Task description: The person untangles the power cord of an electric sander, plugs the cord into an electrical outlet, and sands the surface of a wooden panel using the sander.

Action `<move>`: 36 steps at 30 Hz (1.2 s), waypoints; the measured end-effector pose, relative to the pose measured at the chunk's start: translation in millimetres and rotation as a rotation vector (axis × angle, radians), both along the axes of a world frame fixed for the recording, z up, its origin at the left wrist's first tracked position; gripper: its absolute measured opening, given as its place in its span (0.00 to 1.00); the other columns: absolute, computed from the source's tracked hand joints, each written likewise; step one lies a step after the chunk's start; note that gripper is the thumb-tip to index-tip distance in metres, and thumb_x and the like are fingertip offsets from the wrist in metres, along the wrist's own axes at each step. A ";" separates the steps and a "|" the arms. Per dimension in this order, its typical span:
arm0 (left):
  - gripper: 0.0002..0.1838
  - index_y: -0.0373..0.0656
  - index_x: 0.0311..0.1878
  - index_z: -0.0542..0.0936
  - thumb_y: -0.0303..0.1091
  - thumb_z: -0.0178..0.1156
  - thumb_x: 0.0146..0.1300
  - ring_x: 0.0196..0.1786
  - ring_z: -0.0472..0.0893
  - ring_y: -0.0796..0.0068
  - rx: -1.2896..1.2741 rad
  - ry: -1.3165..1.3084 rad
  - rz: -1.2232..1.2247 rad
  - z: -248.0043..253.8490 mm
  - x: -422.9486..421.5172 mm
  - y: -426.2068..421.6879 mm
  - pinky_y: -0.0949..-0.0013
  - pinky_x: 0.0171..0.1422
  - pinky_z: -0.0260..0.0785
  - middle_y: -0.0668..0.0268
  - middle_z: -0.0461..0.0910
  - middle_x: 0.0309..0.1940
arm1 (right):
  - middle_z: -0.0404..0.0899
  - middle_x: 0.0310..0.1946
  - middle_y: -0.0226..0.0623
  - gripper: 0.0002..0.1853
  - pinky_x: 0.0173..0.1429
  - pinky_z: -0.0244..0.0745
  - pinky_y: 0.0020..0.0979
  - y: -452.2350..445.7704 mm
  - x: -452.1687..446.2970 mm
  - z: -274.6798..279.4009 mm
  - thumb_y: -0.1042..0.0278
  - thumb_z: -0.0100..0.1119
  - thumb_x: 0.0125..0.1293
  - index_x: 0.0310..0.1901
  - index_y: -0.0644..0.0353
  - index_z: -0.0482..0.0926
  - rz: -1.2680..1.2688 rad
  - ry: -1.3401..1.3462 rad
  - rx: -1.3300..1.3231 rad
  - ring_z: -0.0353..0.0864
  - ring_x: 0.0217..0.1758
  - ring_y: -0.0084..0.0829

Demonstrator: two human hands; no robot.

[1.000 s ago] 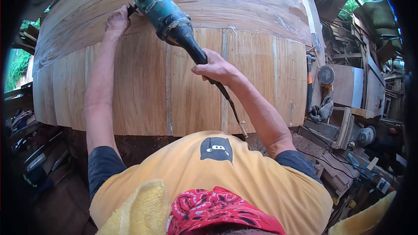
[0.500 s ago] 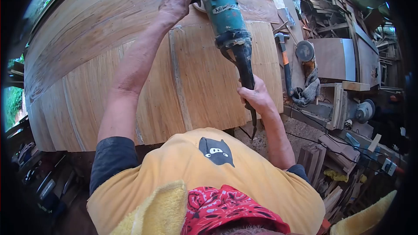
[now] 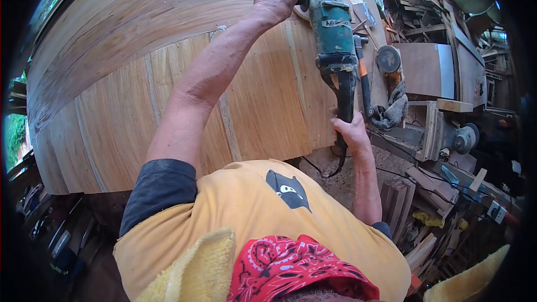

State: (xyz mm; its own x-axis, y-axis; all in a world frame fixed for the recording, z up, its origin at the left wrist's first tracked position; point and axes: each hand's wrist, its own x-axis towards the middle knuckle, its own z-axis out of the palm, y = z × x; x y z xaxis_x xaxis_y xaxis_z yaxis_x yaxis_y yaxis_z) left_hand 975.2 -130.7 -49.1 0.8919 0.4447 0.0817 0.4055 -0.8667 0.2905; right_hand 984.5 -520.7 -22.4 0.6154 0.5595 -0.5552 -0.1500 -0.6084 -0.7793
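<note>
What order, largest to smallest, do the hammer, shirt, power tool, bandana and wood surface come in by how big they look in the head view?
1. Wood surface
2. Shirt
3. Power tool and bandana: too alike to rank
4. Hammer, partly hidden

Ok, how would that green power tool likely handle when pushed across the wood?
The power tool is probably front-heavy, given its bulky housing; the left hand on its side knob should help steady it. Its hard-looking body should move stiffly as one piece, while its thin, curving cord would likely trail floppily.
</note>
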 end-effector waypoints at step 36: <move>0.16 0.49 0.46 0.88 0.22 0.56 0.60 0.49 0.88 0.52 -0.078 -0.156 -0.241 -2.2 165.9 28.3 0.52 0.51 0.80 0.54 0.89 0.42 | 0.76 0.23 0.30 0.18 0.26 0.72 0.28 18.4 116.2 -1.1 0.70 0.65 0.62 0.51 0.68 0.75 -0.082 -0.023 0.134 0.76 0.20 0.23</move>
